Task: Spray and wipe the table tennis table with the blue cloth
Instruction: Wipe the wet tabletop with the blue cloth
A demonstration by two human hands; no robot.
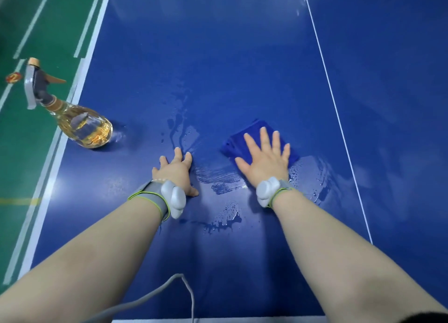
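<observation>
The right hand (pixel 265 162) presses flat, fingers straight and spread, on the folded blue microfibre cloth (pixel 260 142) lying right of centre on the wet dark-blue table tennis surface (pixel 218 55). The left hand (pixel 175 171) rests spread on the surface, grasping nothing. A clear spray bottle of amber liquid (pixel 80 121) stands at the left edge.

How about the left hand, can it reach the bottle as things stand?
Likely yes. The left hand rests open on the table holding nothing, and the bottle stands to its left near the edge, with only tabletop between them.
</observation>
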